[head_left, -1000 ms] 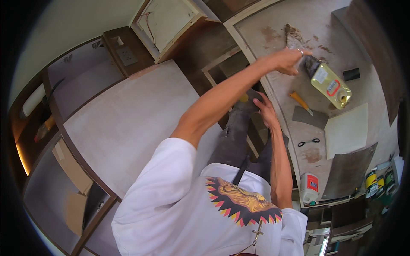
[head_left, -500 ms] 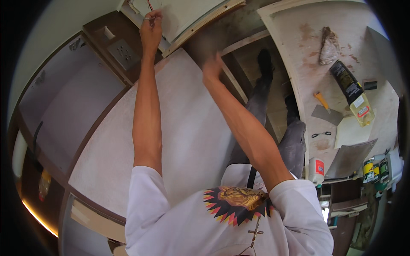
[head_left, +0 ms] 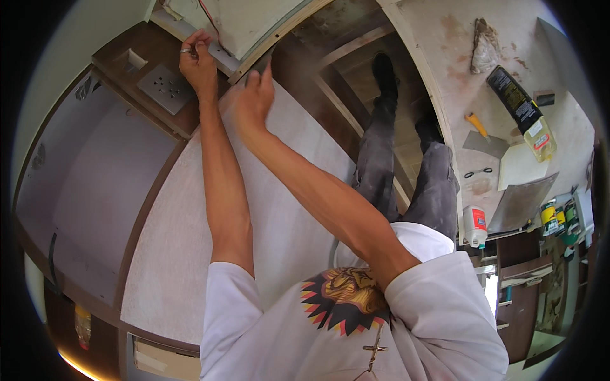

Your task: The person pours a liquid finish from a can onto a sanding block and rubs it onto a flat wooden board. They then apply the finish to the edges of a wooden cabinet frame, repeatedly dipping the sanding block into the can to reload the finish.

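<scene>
Far left first: a clear bottle (head_left: 83, 327) on a shelf, then an open cabinet bay (head_left: 95, 171), then a grey socket plate (head_left: 165, 89) set in brown wood. Next up, the left hand (head_left: 198, 66), right beside the plate and near the lower edge of a wood-edged panel (head_left: 254, 19) with a red wire (head_left: 208, 16) showing. Fingers curled, tips drawn in close, maybe around something small, but no way to tell from this angle.

Under both arms, the pale board (head_left: 184, 241), lying flat right of the bay, far corner up by the wood-edged panel. Long axis, at a guess, running from near the white shirt (head_left: 279, 336) up and away toward that panel. Near side partly covered, so not betting on it.

Progress-wise, probably mid-job: board already in place, whitish and uneven; wire bare, so maybe some closing up left. Nothing clearly finished.

Then the right hand (head_left: 254, 101), above the board's far corner. Motion-blurred, fingers bunched more than spread, something dark (head_left: 259, 66) alongside, too smeared to name or call gripped.

Further right, dark trouser legs (head_left: 381, 146), then the table (head_left: 445, 82) with a crumpled rag (head_left: 486, 47), yellow-handled cutter (head_left: 476, 124), scissors (head_left: 478, 172), yellowish bottle (head_left: 539, 138) and white jug (head_left: 474, 225), all well apart from both hands.
</scene>
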Action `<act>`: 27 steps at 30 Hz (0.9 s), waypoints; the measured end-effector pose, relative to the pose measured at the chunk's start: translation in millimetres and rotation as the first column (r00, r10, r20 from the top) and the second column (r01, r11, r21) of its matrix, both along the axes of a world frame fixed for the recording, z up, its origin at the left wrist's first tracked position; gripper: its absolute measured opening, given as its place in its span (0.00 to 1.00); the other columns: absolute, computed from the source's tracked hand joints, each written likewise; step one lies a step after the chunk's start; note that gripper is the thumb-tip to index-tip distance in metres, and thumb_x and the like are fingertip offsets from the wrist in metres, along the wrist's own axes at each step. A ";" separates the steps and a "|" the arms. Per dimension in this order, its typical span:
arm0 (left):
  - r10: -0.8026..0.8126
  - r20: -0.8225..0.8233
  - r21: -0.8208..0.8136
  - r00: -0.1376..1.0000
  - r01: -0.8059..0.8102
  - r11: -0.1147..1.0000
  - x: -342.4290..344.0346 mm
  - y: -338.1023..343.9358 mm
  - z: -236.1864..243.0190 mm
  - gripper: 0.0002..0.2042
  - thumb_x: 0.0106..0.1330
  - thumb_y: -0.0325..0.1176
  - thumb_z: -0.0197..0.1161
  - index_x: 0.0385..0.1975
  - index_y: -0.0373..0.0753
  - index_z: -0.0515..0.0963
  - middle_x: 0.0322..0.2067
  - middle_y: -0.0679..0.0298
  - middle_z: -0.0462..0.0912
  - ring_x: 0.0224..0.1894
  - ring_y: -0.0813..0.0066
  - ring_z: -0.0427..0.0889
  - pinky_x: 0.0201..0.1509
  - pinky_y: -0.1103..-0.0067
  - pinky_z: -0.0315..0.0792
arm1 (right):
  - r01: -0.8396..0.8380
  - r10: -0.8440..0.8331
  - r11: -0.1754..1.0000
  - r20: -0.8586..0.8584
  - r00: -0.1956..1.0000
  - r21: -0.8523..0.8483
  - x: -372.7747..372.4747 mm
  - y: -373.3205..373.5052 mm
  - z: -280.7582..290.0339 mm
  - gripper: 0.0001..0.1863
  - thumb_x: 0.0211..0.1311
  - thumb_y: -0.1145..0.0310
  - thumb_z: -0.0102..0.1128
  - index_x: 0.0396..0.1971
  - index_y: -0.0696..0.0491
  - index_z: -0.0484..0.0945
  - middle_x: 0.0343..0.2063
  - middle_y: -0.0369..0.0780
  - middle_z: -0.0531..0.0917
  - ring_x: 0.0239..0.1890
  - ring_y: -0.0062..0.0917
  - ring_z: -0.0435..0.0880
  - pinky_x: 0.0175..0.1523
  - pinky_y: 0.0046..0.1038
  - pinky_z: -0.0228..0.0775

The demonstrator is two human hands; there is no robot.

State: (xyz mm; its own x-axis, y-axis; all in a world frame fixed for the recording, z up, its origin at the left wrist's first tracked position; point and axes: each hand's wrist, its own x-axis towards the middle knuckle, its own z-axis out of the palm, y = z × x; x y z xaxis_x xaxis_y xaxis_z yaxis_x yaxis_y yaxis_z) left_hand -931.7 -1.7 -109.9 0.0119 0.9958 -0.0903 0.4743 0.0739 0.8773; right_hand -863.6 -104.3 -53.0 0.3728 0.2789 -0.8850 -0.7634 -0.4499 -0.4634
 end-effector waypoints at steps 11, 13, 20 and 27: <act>-0.125 -0.575 0.225 0.808 0.303 0.926 2.3 -19.8 -42.8 0.11 0.68 0.23 0.57 0.43 0.38 0.86 0.41 0.58 0.83 0.44 0.65 0.85 0.47 0.71 0.80 | 0.093 -0.075 0.994 -0.256 0.964 0.061 40.2 -43.2 -87.4 0.21 0.81 0.69 0.48 0.69 0.52 0.72 0.54 0.38 0.81 0.50 0.24 0.79 0.53 0.30 0.75; -0.065 -0.624 0.284 0.778 0.304 0.909 4.8 -23.2 -43.3 0.10 0.67 0.22 0.58 0.41 0.37 0.86 0.41 0.57 0.82 0.43 0.62 0.84 0.45 0.70 0.79 | 0.100 -0.079 0.989 -0.187 0.979 0.107 32.4 -38.3 -87.2 0.24 0.78 0.71 0.49 0.70 0.58 0.70 0.58 0.45 0.82 0.58 0.31 0.79 0.63 0.31 0.69; -0.005 -0.660 0.355 0.751 0.317 0.879 -11.0 -16.2 -41.2 0.08 0.68 0.25 0.59 0.38 0.37 0.86 0.42 0.56 0.80 0.41 0.61 0.82 0.43 0.69 0.78 | 0.051 -0.036 0.991 -0.123 0.992 0.123 39.5 -32.7 -45.1 0.23 0.77 0.75 0.49 0.69 0.58 0.72 0.54 0.42 0.85 0.53 0.25 0.80 0.61 0.27 0.70; -0.115 -0.685 0.207 0.719 0.344 0.916 -1.9 15.5 -32.3 0.07 0.66 0.24 0.60 0.37 0.36 0.85 0.40 0.55 0.81 0.45 0.56 0.82 0.50 0.66 0.78 | -0.040 0.040 0.990 0.001 0.999 0.132 48.8 -36.7 -12.7 0.24 0.78 0.72 0.48 0.70 0.58 0.71 0.58 0.44 0.83 0.59 0.28 0.79 0.67 0.29 0.65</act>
State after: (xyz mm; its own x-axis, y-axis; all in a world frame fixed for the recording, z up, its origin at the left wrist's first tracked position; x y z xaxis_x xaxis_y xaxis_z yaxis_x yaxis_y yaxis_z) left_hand -933.6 13.8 -142.2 0.2966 0.9455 0.1345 0.8963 -0.3242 0.3026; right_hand -814.7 -141.0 -65.7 0.3574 0.4081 -0.8400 -0.7469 -0.4151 -0.5195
